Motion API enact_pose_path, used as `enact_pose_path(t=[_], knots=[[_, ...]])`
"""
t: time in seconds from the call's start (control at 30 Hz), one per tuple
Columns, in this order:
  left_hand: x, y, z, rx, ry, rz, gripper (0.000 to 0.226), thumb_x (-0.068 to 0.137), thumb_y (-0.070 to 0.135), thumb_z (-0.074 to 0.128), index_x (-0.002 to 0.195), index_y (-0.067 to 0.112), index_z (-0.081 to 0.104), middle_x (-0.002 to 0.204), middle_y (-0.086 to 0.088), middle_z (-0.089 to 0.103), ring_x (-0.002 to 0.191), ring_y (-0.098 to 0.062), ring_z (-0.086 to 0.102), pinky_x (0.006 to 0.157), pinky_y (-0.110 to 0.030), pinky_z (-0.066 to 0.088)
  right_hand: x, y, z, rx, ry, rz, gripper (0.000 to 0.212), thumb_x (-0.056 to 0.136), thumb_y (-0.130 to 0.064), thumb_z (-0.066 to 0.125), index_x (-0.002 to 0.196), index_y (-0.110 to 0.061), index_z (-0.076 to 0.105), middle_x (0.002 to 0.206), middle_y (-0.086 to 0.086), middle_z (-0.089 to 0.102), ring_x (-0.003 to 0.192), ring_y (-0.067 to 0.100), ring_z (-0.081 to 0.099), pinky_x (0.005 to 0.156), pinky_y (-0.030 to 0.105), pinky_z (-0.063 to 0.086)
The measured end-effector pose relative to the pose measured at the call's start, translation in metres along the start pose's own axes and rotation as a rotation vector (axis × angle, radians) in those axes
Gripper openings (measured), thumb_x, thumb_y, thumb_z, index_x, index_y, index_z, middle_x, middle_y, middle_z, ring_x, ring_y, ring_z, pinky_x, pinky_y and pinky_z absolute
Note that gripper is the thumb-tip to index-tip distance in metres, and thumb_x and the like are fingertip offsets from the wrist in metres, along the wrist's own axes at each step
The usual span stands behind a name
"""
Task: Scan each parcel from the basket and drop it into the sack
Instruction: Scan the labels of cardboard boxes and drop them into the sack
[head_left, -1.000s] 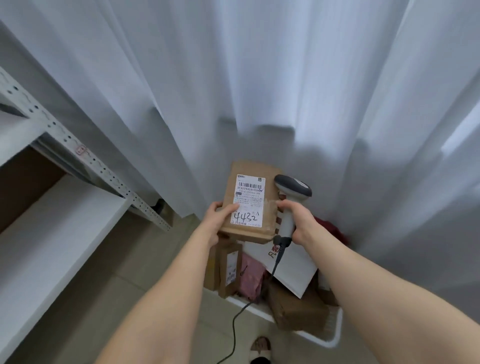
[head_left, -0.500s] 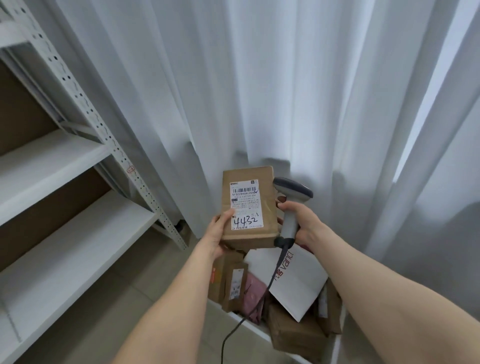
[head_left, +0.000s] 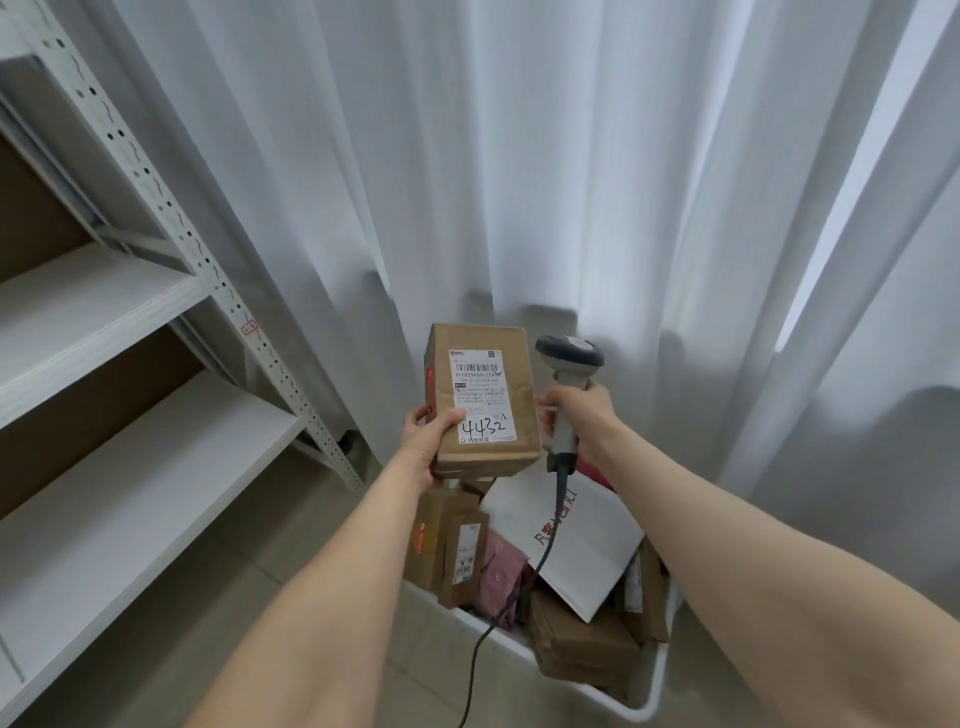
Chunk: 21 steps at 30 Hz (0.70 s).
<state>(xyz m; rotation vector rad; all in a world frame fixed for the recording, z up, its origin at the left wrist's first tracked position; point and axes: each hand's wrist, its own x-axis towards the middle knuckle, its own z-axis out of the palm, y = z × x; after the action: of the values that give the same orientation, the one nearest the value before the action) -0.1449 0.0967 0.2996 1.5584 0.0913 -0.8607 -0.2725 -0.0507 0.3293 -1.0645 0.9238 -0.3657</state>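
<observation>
Centrally, just below mid-frame, the left hand (head_left: 428, 441) grips the brown parcel (head_left: 483, 400) at its lower left corner, with the thumb laid on the label. Across a narrow gap from the parcel's right edge, the right hand (head_left: 582, 410) is curled round the scanner (head_left: 569, 358) handle. Beneath both, at lower right, the white basket (head_left: 657, 680) is packed to its rim. Bare floor (head_left: 311, 545) separates it from the shelf rack (head_left: 156, 415) at left. The curtain (head_left: 519, 156) hangs close behind.
</observation>
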Motion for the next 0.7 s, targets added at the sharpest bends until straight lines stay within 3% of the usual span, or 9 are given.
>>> enact_pose_path(t=[0.07,0.27,0.4,0.6,0.7], knots=[[0.000,0.001,-0.004,0.012,0.001,0.012,0.070,0.078,0.021,0.075,0.137,0.026,0.038,0.096,-0.005,0.066,0.079,-0.023,0.065,0.061,-0.035,0.052,-0.009,-0.005,0.007,0.047,-0.070,0.021,0.013,0.083,0.007,0.055,0.090,-0.004,0.053,0.066,0.010,0.058,0.047,0.015,0.049,0.049,0.027,0.046],[-0.001,0.003,-0.019,0.023,0.003,0.024,0.072,0.078,0.025,0.075,0.139,0.027,0.037,0.101,-0.006,0.065,0.086,-0.024,0.064,0.061,-0.035,0.049,-0.035,-0.014,0.026,-0.063,-0.218,0.052,0.005,0.088,-0.003,0.056,0.090,-0.001,0.053,0.061,0.009,0.055,0.045,0.013,0.046,0.044,0.022,0.044],[-0.002,0.003,-0.026,0.046,-0.015,0.007,0.073,0.077,0.028,0.076,0.140,0.027,0.038,0.110,-0.008,0.064,0.094,-0.027,0.062,0.068,-0.039,0.050,-0.045,-0.017,0.032,-0.096,-0.228,0.070,0.006,0.088,-0.005,0.055,0.092,-0.001,0.052,0.063,0.009,0.054,0.046,0.013,0.046,0.044,0.021,0.045],[0.001,0.000,-0.035,0.060,-0.038,-0.008,0.068,0.079,0.028,0.074,0.139,0.024,0.041,0.107,-0.007,0.063,0.091,-0.027,0.061,0.076,-0.046,0.051,-0.056,-0.018,0.036,-0.160,-0.236,0.073,0.012,0.088,-0.006,0.055,0.099,0.000,0.054,0.063,0.007,0.054,0.049,0.013,0.047,0.046,0.021,0.046],[0.002,-0.001,-0.038,0.064,-0.048,-0.013,0.065,0.082,0.028,0.072,0.139,0.024,0.041,0.102,-0.005,0.063,0.087,-0.026,0.060,0.069,-0.043,0.050,-0.062,-0.020,0.037,-0.173,-0.233,0.066,0.009,0.088,-0.006,0.054,0.096,-0.001,0.054,0.063,0.007,0.054,0.049,0.013,0.045,0.046,0.021,0.045]])
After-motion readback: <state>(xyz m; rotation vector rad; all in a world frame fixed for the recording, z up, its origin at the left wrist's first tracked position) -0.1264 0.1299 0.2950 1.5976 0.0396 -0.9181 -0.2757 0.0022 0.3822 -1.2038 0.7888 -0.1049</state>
